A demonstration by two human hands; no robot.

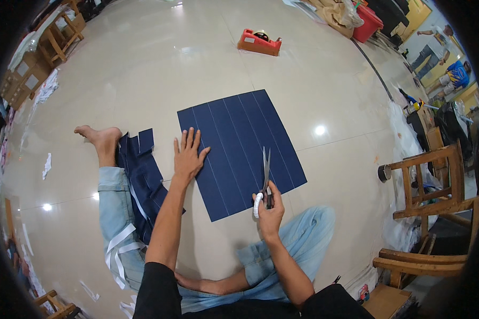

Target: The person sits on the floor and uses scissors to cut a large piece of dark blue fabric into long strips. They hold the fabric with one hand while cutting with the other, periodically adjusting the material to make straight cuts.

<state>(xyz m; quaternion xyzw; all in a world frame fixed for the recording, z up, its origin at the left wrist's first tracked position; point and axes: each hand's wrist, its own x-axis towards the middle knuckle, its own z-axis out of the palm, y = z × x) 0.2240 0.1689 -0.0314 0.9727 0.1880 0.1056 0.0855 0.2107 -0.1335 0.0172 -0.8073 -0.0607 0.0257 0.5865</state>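
Observation:
A navy blue sheet of fabric (234,143), ruled with several pale lengthwise lines, lies flat on the floor in front of me. My left hand (188,158) rests on its left edge, fingers spread. In my right hand (271,207) is a pair of scissors (266,167), one handle wrapped in white; the blades point away from me, slightly parted, over the sheet's near right part. Whether the blades touch the fabric I cannot tell. Several cut navy pieces (143,173) lie in a pile beside my left leg.
A red tape dispenser (259,42) stands beyond the sheet. White strips (121,247) lie across my left leg. Wooden stools (434,178) and plastic wrapping line the right side. Cardboard boxes (26,77) are at the far left. Two people (434,48) are at the far right.

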